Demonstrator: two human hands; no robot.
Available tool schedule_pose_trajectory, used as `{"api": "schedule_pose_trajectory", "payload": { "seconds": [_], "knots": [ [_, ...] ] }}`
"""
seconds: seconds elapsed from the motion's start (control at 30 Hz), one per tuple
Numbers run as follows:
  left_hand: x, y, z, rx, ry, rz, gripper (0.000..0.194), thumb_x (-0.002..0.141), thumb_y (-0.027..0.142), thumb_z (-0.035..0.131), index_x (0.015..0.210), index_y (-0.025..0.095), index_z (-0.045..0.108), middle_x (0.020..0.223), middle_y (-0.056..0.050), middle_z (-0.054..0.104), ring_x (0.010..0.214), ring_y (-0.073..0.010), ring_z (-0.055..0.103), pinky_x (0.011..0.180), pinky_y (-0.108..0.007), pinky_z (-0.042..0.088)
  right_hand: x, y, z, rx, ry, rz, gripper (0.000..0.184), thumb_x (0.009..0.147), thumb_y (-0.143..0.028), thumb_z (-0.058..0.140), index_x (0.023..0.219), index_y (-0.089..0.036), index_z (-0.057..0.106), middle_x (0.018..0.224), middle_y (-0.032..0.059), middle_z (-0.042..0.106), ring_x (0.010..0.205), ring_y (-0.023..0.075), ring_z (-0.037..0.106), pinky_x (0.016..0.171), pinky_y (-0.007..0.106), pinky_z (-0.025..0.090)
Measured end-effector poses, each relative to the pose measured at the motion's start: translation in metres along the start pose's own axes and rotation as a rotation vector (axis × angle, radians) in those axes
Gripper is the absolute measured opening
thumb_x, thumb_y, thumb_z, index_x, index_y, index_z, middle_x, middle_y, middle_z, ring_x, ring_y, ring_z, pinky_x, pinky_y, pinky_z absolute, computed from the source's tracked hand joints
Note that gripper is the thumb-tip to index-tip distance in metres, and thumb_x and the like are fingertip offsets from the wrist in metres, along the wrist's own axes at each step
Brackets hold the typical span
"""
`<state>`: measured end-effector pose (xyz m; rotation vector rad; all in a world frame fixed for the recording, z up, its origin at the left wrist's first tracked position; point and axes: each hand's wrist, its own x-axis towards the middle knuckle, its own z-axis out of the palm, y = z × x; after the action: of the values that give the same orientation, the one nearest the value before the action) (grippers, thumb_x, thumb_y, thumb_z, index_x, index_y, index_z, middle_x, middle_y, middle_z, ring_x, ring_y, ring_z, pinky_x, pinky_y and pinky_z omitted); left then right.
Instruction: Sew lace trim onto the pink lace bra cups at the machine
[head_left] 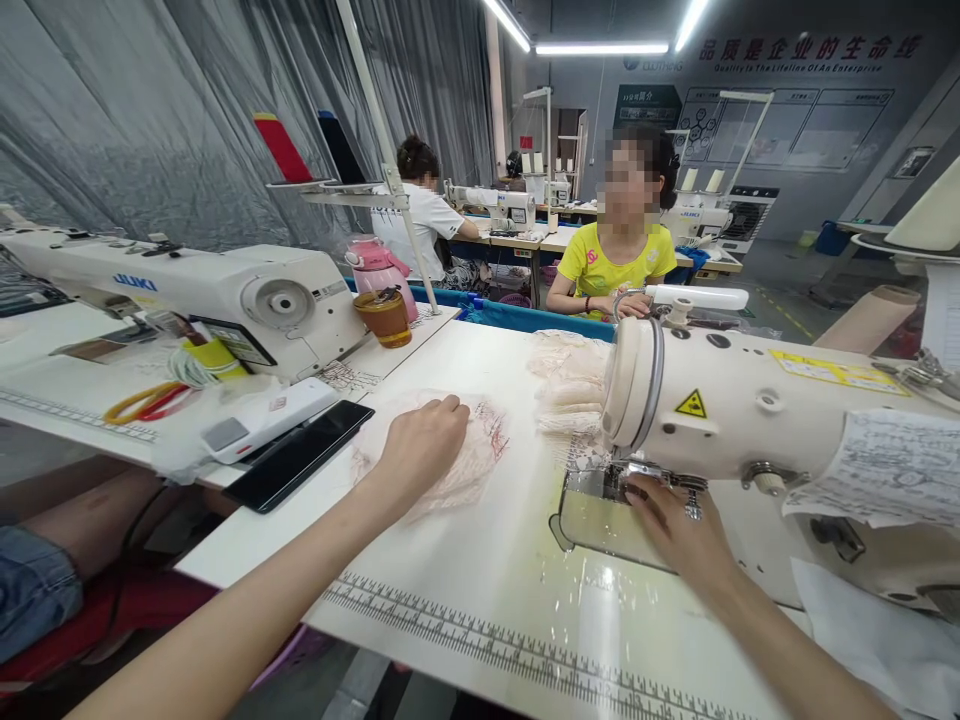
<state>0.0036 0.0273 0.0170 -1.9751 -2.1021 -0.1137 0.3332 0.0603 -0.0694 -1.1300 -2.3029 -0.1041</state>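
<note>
My left hand (421, 447) rests on a pile of pale pink lace pieces (469, 462) on the white table; its fingers are curled down onto the fabric. Flat on the metal plate (592, 515) under the sewing machine head (750, 410) lies my right hand (679, 530), its fingertips by the presser foot. I cannot see whether any fabric lies under those fingers. A second stack of lace pieces (566, 385) sits just left of the machine head.
A black phone (300, 455) and a white box (259, 420) lie at the table's left edge. Beyond are a Juki machine (187, 290), a pink bottle (379, 270) and an amber cup (385, 317). A person in yellow (619, 265) sits opposite.
</note>
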Motion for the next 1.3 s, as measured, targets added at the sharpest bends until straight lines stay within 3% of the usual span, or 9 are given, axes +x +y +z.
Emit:
{"api": "schedule_pose_trajectory", "payload": {
  "seconds": [0.3, 0.4, 0.5, 0.6, 0.73, 0.87, 1.03, 1.17, 1.3],
  "knots": [
    [-0.001, -0.005, -0.011, -0.088, -0.047, -0.121, 0.032, 0.089, 0.029, 0.037, 0.08, 0.02, 0.066, 0.097, -0.004, 0.068, 0.08, -0.0214, 0.063, 0.06, -0.031, 0.042, 0.0, 0.003, -0.003, -0.018, 0.027, -0.05, 0.029, 0.095, -0.035, 0.047, 0.105, -0.019, 0.068, 0.091, 0.0062, 0.074, 0.086, 0.0225, 0.068, 0.084, 0.042, 0.05],
    [0.002, -0.011, -0.011, -0.123, -0.026, -0.153, 0.031, 0.09, 0.035, 0.039, 0.095, 0.022, 0.067, 0.111, -0.003, 0.067, 0.101, -0.0236, 0.061, 0.081, -0.034, 0.046, -0.001, 0.004, -0.002, -0.016, 0.038, -0.075, 0.028, 0.095, -0.034, 0.047, 0.105, -0.018, 0.068, 0.089, 0.0062, 0.074, 0.082, 0.0217, 0.069, 0.085, 0.042, 0.05],
    [0.012, -0.025, -0.003, -0.143, -0.008, -0.234, 0.046, 0.09, 0.044, 0.038, 0.124, 0.019, 0.056, 0.135, -0.009, 0.055, 0.126, -0.0305, 0.046, 0.103, -0.045, 0.035, -0.001, 0.005, 0.0, -0.026, 0.064, -0.104, 0.026, 0.095, -0.032, 0.048, 0.103, -0.019, 0.068, 0.086, 0.005, 0.074, 0.078, 0.0208, 0.069, 0.082, 0.04, 0.05],
    [0.024, -0.045, 0.008, -0.201, -0.099, -0.339, 0.061, 0.089, 0.057, 0.033, 0.129, 0.016, 0.054, 0.133, -0.015, 0.057, 0.12, -0.0374, 0.052, 0.094, -0.051, 0.041, -0.002, 0.006, 0.002, -0.049, 0.092, -0.117, 0.023, 0.094, -0.031, 0.05, 0.103, -0.019, 0.068, 0.087, 0.0043, 0.075, 0.078, 0.0204, 0.069, 0.08, 0.039, 0.05],
    [0.033, -0.064, 0.017, -0.308, -0.175, -0.392, 0.067, 0.085, 0.07, 0.029, 0.117, 0.022, 0.064, 0.121, -0.012, 0.065, 0.106, -0.0364, 0.061, 0.081, -0.046, 0.048, -0.003, 0.006, 0.002, -0.07, 0.119, -0.146, 0.023, 0.094, -0.03, 0.05, 0.104, -0.018, 0.067, 0.086, 0.0049, 0.075, 0.078, 0.0207, 0.068, 0.082, 0.039, 0.048],
    [0.031, -0.068, 0.016, -0.381, -0.117, -0.325, 0.064, 0.086, 0.069, 0.03, 0.112, 0.022, 0.066, 0.119, -0.008, 0.066, 0.106, -0.0296, 0.061, 0.084, -0.039, 0.048, -0.003, 0.005, 0.003, -0.083, 0.134, -0.169, 0.022, 0.094, -0.027, 0.05, 0.102, -0.016, 0.068, 0.083, 0.0049, 0.075, 0.074, 0.0196, 0.068, 0.08, 0.036, 0.046],
    [0.016, -0.057, 0.012, -0.383, -0.05, -0.058, 0.054, 0.089, 0.063, 0.032, 0.109, 0.024, 0.065, 0.118, -0.004, 0.065, 0.109, -0.023, 0.058, 0.093, -0.034, 0.045, -0.004, 0.005, 0.005, -0.163, 0.153, -0.157, 0.023, 0.095, -0.029, 0.048, 0.103, -0.019, 0.068, 0.082, 0.0023, 0.074, 0.06, 0.017, 0.063, 0.074, 0.035, 0.042],
    [0.001, -0.046, 0.015, -0.296, -0.03, 0.117, 0.049, 0.09, 0.058, 0.037, 0.115, 0.024, 0.062, 0.121, -0.006, 0.063, 0.114, -0.0251, 0.054, 0.097, -0.041, 0.041, -0.004, 0.004, 0.005, -0.15, 0.166, -0.169, 0.023, 0.096, -0.028, 0.047, 0.102, -0.02, 0.068, 0.088, 0.0017, 0.075, 0.06, 0.0161, 0.063, 0.079, 0.036, 0.041],
    [-0.008, -0.041, 0.019, -0.206, -0.021, 0.177, 0.049, 0.093, 0.054, 0.037, 0.125, 0.023, 0.057, 0.131, -0.008, 0.057, 0.122, -0.0274, 0.049, 0.102, -0.045, 0.037, -0.003, 0.004, 0.004, -0.14, 0.155, -0.169, 0.021, 0.095, -0.028, 0.048, 0.103, -0.02, 0.067, 0.093, 0.002, 0.074, 0.063, 0.0171, 0.064, 0.078, 0.036, 0.041]
  ]
}}
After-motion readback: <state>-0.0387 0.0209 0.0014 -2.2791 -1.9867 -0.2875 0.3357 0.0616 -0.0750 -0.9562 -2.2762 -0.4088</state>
